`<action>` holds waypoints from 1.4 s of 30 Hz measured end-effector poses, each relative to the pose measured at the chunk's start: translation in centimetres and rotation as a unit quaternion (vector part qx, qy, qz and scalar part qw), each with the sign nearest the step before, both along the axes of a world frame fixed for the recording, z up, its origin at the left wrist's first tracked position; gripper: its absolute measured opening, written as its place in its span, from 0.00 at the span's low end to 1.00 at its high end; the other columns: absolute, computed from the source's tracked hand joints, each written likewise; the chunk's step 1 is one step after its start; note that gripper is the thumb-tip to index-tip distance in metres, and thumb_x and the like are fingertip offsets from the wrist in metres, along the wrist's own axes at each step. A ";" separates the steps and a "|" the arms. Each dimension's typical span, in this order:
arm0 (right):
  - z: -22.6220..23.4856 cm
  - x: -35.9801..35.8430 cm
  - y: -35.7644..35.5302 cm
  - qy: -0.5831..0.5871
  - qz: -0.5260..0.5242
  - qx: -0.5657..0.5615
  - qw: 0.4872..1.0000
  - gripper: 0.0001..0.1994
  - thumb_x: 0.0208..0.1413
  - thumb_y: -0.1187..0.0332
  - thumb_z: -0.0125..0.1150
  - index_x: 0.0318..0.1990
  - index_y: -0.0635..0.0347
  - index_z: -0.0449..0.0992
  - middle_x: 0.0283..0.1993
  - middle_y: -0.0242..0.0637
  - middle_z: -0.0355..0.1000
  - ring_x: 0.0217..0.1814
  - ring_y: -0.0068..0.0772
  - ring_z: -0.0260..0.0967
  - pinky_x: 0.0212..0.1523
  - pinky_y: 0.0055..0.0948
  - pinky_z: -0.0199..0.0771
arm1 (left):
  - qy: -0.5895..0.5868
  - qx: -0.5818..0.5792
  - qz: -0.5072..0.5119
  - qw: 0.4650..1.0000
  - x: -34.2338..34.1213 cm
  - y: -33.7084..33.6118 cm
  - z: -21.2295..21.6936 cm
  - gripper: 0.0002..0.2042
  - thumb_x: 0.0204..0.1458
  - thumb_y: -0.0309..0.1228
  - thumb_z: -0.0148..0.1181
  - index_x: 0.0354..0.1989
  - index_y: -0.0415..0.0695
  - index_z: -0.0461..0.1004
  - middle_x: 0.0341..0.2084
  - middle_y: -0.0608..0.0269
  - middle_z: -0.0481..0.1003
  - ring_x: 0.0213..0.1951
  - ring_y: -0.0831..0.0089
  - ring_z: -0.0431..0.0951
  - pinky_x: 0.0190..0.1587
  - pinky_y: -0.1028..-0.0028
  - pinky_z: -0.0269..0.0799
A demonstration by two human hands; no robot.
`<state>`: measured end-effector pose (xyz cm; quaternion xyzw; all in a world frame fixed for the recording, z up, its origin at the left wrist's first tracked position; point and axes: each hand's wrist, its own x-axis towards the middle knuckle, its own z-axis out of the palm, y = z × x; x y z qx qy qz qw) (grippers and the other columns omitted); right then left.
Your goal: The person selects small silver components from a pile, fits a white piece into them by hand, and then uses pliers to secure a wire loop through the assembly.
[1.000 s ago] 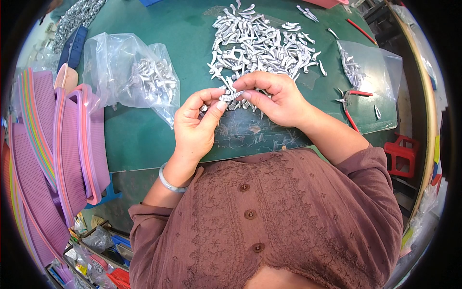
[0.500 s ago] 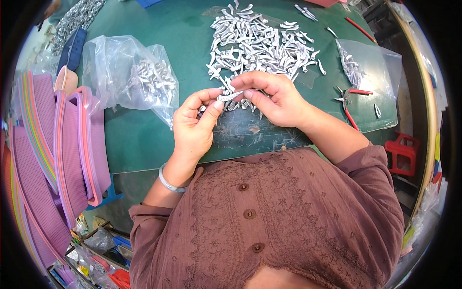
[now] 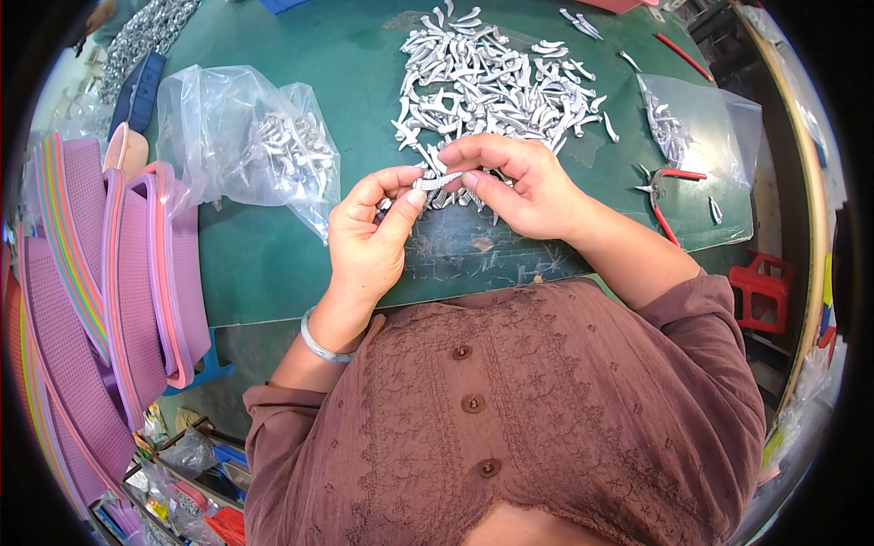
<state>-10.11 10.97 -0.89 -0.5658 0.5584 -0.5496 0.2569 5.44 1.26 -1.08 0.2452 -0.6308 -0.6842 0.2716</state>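
Between both hands is a small curved silver piece [image 3: 439,183] with a textured surface. My left hand [image 3: 375,223] pinches its left end between thumb and fingers. The piece's other end sits in the pinch of my right hand [image 3: 523,189]. Just beyond my fingers spreads a heap of similar curved silver pieces [image 3: 492,86] on the green table [image 3: 273,264]. A few of them lie under my hands, partly hidden by the fingers.
To the left a clear plastic bag [image 3: 214,127] holds more silver pieces, beside purple baskets [image 3: 177,273]. At the right are another clear bag [image 3: 719,123] and red-handled pliers [image 3: 660,196]. A red stool [image 3: 760,289] stands off the table's right end.
The held silver piece appears slightly turned between my fingers. Otherwise both hands stay in nearly the same place.
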 end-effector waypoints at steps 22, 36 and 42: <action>0.0 0.5 -0.2 0.374 -0.045 0.008 0.926 0.06 0.37 0.69 0.58 0.27 0.57 0.72 0.33 0.34 0.63 0.40 0.36 0.58 0.41 0.34 0.55 | 0.174 0.436 -0.057 0.881 0.5 -2.1 -0.5 0.08 0.47 0.30 0.45 0.30 0.38 0.66 0.30 0.52 0.69 0.33 0.63 0.70 0.29 0.76 0.67; -0.5 0.4 -1.0 0.338 -0.027 -0.038 0.940 0.06 0.41 0.74 0.55 0.30 0.60 0.68 0.32 0.35 0.63 0.38 0.38 0.59 0.39 0.33 0.58 | -0.149 -0.086 -0.061 0.983 -0.4 -0.2 0.1 0.09 0.44 0.20 0.55 0.36 0.37 0.70 0.19 0.75 0.66 0.21 0.89 0.61 0.24 0.88 0.58; 0.3 0.6 -0.8 0.220 0.017 -0.067 0.973 0.08 0.41 0.73 0.56 0.31 0.60 0.67 0.29 0.38 0.65 0.33 0.39 0.62 0.34 0.32 0.62 | -0.086 -0.161 -0.039 0.982 -0.6 0.0 -1.2 0.06 0.43 0.22 0.56 0.32 0.36 0.71 0.21 0.70 0.69 0.22 0.85 0.65 0.26 0.85 0.62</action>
